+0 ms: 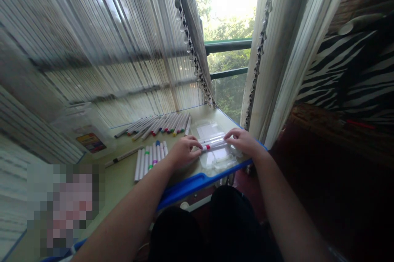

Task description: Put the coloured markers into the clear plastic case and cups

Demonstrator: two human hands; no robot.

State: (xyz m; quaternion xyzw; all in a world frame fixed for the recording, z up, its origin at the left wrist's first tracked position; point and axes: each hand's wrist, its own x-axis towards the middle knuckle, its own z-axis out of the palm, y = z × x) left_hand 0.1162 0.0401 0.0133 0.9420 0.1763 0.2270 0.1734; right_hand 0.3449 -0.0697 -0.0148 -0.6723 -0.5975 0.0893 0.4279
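One white, red-banded marker [213, 145] lies between your left hand [186, 150], pinching its end, and right hand [243, 141], grip indiscernible, over a clear plastic tray [214, 159]; uneven pressure could roll it.

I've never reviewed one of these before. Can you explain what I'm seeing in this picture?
There is no machine here: a person works with two bare hands. The single view comes from a camera worn on the head, looking forward and down, so the forearms reach in from below. On the table lie a neat row of markers, a looser spread of markers behind it, and a clear plastic tray. The left hand and right hand have their fingers at a red-banded marker over the tray; how firmly it's gripped is unclear.
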